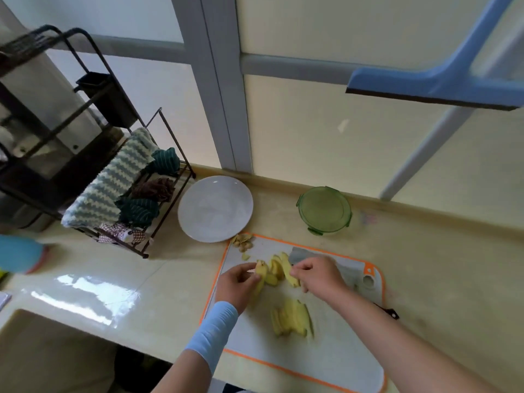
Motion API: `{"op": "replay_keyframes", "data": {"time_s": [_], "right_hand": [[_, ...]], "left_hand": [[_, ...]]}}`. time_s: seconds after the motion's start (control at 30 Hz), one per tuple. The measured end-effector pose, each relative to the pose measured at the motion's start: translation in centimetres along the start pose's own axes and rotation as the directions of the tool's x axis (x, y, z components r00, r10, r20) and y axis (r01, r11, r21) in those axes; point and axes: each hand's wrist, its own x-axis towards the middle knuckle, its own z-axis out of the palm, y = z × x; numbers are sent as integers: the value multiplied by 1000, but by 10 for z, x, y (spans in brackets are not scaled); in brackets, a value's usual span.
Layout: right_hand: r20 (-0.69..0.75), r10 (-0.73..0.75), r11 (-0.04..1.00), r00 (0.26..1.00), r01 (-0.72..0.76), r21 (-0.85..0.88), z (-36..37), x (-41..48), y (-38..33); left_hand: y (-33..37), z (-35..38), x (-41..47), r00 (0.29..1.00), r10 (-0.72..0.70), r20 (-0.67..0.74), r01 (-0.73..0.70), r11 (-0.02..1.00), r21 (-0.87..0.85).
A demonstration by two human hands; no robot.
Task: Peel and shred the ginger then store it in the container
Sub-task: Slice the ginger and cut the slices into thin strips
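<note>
Cream bench [170,279] held the cutting board [340,350], where I saw the left hand [235,285] pinching a ginger piece [261,272] and the right hand [320,276] pinching a slice [292,279]; cut slices [292,319] lay nearer, the green container [324,209] behind.

Two arms show in the lower centre & lower right of frame. Left forearm [195,361] wears a pale blue sleeve [212,333]: tube-shaped, snug, thin smooth fabric w/ fine crosswise creases all along it. Its top edge stops just short of the wrist, approx. centre-low in frame. Its lower edge cuts slantwise across mid-forearm, & the arm is bare from there to the bottom edge. Sleeve is a plain single colour, slightly brighter on the lit left side. Left hand [236,282] is bare. Right forearm [397,330] is bare over its whole visible length, wrist to lower right corner. Right hand [319,275] is bare too. Nails etc. too blurred to tell.
</note>
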Motion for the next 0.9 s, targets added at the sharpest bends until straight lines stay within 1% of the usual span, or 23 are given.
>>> {"op": "replay_keyframes", "data": {"time_s": [0.07,0.13,0.2,0.3,0.43,0.57,0.63,0.7,0.8,0.87,0.9], "right_hand": [[61,93,995,994,-94,28,-7,-16,28],[103,143,987,984,-149,54,-8,-31,49],[97,148,987,984,-153,46,-4,-40,62],[44,126,992,991,-127,20,0,-49,68],[37,121,988,992,-117,-106,3,-53,71],[-62,57,954,996,-73,-292,5,-56,65],[-83,40,938,996,-66,-340,4,-58,62],[-85,18,957,996,-41,-286,2,-59,61],[-24,-10,1000,1000,10,6,0,-60,61],[25,-11,993,1000,8,122,-2,-63,60],[33,-9,991,999,5,136,-4,-64,60]], "left_hand": [[-4,15,-10,1000,-7,23,7,1000,-9],[-7,28,-20,998,-32,45,34,999,-30],[-11,37,-28,997,-61,55,63,997,-33],[-18,40,-35,997,-62,44,63,998,-27],[-22,41,-43,997,-32,71,33,999,-8],[-18,45,-53,996,-41,83,39,999,32],[-15,49,-58,996,-38,83,35,998,43],[-11,54,-61,995,-40,88,36,999,40],[-5,63,-64,991,-51,121,51,999,0],[-1,69,-65,988,-39,148,36,999,22],[0,73,-65,987,-25,156,20,999,37]]}}
